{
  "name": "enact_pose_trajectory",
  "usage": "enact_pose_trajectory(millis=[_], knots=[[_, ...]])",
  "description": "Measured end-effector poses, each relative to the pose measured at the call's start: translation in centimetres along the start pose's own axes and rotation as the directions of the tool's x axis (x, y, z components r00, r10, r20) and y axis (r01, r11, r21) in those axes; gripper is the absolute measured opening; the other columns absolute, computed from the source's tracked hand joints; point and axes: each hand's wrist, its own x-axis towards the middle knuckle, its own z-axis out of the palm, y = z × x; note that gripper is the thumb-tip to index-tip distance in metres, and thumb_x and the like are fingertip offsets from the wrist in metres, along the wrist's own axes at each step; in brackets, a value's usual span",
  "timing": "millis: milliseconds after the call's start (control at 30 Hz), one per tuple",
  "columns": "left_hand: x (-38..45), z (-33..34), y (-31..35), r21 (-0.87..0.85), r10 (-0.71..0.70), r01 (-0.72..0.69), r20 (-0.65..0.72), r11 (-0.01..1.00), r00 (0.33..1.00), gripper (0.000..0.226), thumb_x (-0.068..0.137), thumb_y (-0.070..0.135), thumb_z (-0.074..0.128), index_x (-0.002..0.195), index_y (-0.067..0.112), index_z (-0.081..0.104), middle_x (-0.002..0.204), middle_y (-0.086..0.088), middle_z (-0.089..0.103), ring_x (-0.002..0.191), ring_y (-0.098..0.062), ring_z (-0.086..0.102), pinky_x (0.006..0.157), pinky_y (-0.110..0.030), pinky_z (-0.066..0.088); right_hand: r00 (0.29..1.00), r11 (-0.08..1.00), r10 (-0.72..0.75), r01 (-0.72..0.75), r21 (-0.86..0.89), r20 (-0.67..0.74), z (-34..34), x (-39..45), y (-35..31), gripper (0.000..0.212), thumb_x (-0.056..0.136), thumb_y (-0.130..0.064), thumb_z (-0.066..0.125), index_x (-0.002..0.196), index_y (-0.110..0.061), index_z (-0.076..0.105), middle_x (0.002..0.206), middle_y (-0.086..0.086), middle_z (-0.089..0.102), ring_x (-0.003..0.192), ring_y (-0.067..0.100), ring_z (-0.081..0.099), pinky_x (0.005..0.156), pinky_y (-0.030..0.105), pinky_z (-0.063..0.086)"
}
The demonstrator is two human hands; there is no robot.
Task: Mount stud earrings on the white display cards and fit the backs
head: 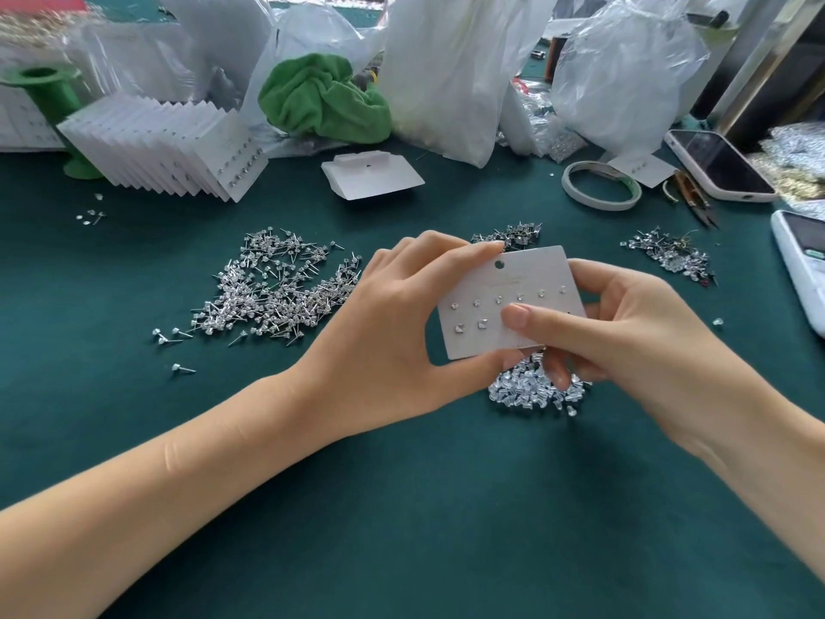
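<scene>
Above the pile of clear backs (533,388), I see both hands pinching the white card (504,301): left hand (393,332) steadying its edge, right hand (625,323) thumb-pressing the face, presumably fitting a back behind.

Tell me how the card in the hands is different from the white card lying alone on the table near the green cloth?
The held card is gripped by the left hand and right hand, tilted up off the table; the lone card lies on the green table, untouched. The held card carries a row of six studs plus two below; the lone card shows none. Both are white with a small hole near the top.
</scene>
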Motion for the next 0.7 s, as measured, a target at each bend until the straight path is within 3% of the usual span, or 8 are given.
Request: enact_pose_trajectory(millis=[267,400,700], knots=[[-0.03,0.01,0.01,0.032,0.024,-0.024,0.001,0.999,1.0,0.07,0.072,0.05,0.064,0.128,0.01,0.055,0.115,0.0,0.057,0.103,-0.016,0.053,0.094,-0.037,0.041,0.999,0.999,0.034,-0.033,-0.018,0.024,-0.24,-0.06,-0.15,0.039,0.058,-0.031,0.077,0.096,-0.023,0.07,0.065,-0.002,0.071,0.042,0.009,0.047,0.041,0.012,0.039],[-0.03,0.02,-0.12,0.06,0.038,-0.039,0.018,0.997,0.999,0.069,0.072,0.047,0.065,0.129,0.01,0.053,0.116,0.0,0.056,0.104,-0.016,0.054,0.096,-0.034,0.039,0.996,0.997,0.067,-0.064,-0.041,0.065,-0.38,-0.18,-0.44,0.035,0.058,-0.036,0.077,0.092,-0.028,0.071,0.061,0.008,0.07,0.04,0.011,0.046,0.041,0.015,0.041],[-0.08,-0.17,0.19,0.028,-0.001,0.001,-0.004,1.0,1.0,0.069,0.072,0.048,0.067,0.129,0.012,0.054,0.116,0.003,0.055,0.105,-0.01,0.047,0.096,-0.033,0.04,0.993,0.997,0.055,-0.06,0.045,0.103,-0.33,-0.07,-0.11,0.043,0.051,-0.039,0.078,0.093,-0.034,0.071,0.064,0.005,0.069,0.049,0.011,0.048,0.042,0.013,0.039]])
